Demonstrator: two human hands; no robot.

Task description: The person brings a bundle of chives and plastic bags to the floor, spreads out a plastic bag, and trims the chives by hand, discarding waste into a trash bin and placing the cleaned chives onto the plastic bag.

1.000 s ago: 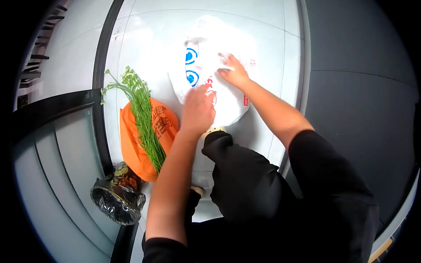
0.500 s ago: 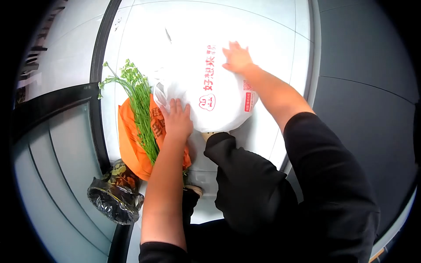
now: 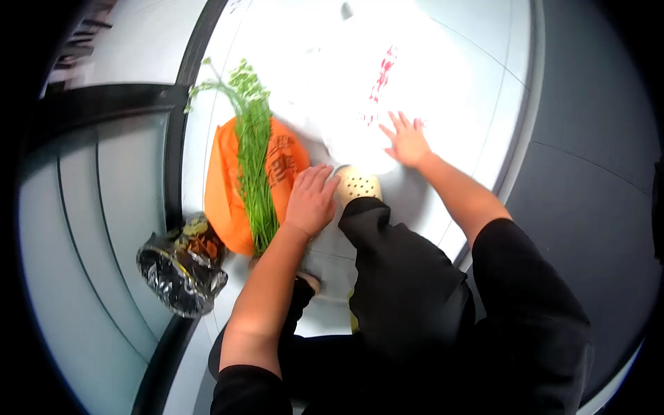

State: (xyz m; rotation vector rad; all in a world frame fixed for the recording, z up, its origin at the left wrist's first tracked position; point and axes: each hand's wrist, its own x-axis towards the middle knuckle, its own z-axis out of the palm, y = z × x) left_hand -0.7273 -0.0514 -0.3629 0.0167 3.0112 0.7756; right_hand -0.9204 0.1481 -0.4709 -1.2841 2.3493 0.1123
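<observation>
Reaching over the near right edge of the white bag (image 3: 349, 111) with the right hand (image 3: 408, 145), fingers fanned wide and gripping nothing. Cannot tell through the glare whether touching the plastic or just above it. Lying on the pale floor (image 3: 481, 31), ahead of the shoe (image 3: 360, 185), with red print (image 3: 383, 75) partly legible and much of the outline washed out by light. Holding the left hand (image 3: 311, 200) lower down, between the shoe and the orange bag (image 3: 225, 190), fingers loosely bent, closed on nothing; cannot tell if brushing the orange plastic. Just drawn back from the white bag's left side with the left hand, and brought nearer the body with the right. Showing far more of the shoe than a moment ago, no longer mostly hidden beneath the white plastic; so leaving the bag ungripped, apart from possible contact under the right hand. Farther left, spreading lengthwise over the orange bag, with green stalks (image 3: 254, 173) topped by pale flower heads (image 3: 245, 79). Beyond that, near the glass panel (image 3: 72, 207), crumpled into a heap of shiny black plastic (image 3: 197, 280).
</observation>
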